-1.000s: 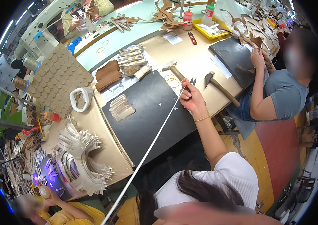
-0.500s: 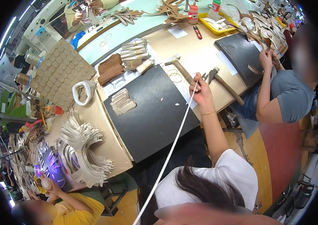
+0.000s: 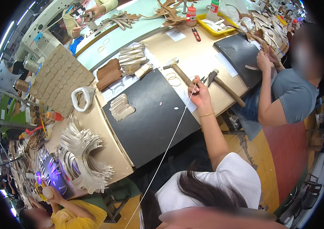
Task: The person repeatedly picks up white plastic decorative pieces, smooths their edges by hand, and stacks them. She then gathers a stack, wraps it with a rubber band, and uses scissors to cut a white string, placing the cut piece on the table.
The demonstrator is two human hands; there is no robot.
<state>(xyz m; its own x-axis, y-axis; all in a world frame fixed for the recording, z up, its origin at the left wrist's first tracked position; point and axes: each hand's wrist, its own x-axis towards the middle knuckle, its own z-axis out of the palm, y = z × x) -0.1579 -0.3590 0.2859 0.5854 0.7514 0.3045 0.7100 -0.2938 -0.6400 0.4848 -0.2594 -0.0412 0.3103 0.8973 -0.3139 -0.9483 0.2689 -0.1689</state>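
My right hand (image 3: 199, 93) is raised above the right edge of the black work mat, fingers closed in a pinch. A thin white cord (image 3: 169, 143) runs taut from these fingers down past the lower edge of the view. Close by the fingertips lies a dark-bladed tool (image 3: 210, 78), partly hidden. A wooden-handled hammer (image 3: 183, 72) and a second wooden handle (image 3: 228, 90) rest on either side. On the black mat (image 3: 152, 126) lies a neat row of beige pieces (image 3: 122, 107). My left hand is outside the view.
Brown leather pieces (image 3: 108, 74) and banded pale bundles (image 3: 132, 58) lie behind the mat. A white bag (image 3: 82, 99) and fanned light strips (image 3: 82, 152) are at left. Co-workers sit at right (image 3: 288, 91) and lower left (image 3: 76, 213). A yellow tray (image 3: 216, 32) stands at back.
My right hand has shifted slightly left and down in the view, with the cord still in it. The cord looks thinner and its lower end lies farther left.
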